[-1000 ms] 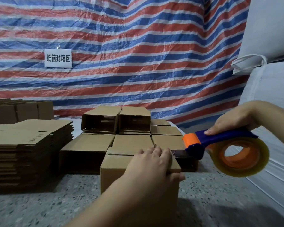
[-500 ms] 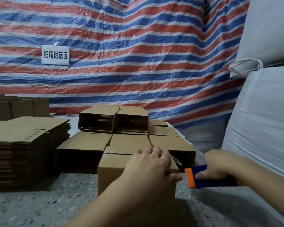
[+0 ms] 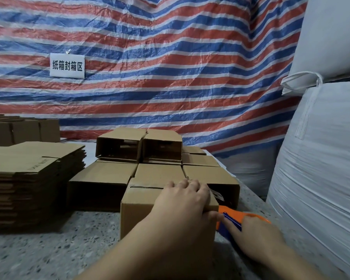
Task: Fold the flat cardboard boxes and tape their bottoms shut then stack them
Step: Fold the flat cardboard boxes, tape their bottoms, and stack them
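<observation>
A folded cardboard box stands on the speckled table in front of me, its taped flaps on top. My left hand lies over the box's top right, fingers spread across the flaps, thumb down the right side. My right hand grips the blue and orange tape dispenser low against the box's right side. A strip of tape runs from the box's top edge down toward the dispenser. The tape roll is hidden behind my hand.
Folded boxes lie on their sides in rows behind, two more stacked on them. A pile of flat cardboard blanks sits at left. White bulk sacks crowd the right. A striped tarp hangs behind the table.
My right hand has brought the dispenser down from beside the box's top to low against its right side and closer to the box. My left hand stays on the box top.
</observation>
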Demonstrator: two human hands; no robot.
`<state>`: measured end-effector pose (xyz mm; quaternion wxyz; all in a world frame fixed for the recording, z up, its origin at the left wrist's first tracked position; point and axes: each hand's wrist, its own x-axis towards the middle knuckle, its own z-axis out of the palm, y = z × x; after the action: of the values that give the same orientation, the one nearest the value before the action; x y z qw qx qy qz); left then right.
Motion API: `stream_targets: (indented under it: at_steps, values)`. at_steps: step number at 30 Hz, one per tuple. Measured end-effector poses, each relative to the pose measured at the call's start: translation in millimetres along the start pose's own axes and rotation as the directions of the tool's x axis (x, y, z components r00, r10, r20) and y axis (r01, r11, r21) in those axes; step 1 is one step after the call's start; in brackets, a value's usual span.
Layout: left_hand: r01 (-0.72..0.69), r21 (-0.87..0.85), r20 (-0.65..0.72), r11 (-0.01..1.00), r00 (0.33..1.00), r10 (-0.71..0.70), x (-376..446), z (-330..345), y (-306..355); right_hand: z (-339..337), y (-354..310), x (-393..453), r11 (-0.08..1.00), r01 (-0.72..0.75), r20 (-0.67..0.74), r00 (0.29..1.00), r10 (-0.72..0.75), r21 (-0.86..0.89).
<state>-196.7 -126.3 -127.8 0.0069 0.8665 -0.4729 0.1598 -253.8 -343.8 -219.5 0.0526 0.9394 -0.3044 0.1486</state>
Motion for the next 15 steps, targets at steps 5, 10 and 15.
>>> stream_targets:
  at_steps: [5,10,15]
  values:
    - [0.003,-0.006,0.006,1.0,1.0,-0.003,0.8,-0.4,-0.2,-54.4,-15.8,-10.4,0.866,0.149,-0.198,0.978,-0.06,0.477]
    - [-0.019,0.018,0.001,1.0,1.0,0.019,1.6,0.2,-0.1,-87.5,-48.6,-37.5,0.561,0.2,-0.118,0.977,-0.179,0.803]
    - [-0.045,0.014,-0.023,0.999,0.999,0.045,-0.6,1.3,-2.4,-66.6,-72.8,-56.7,0.355,0.123,-0.039,0.971,-0.236,0.927]
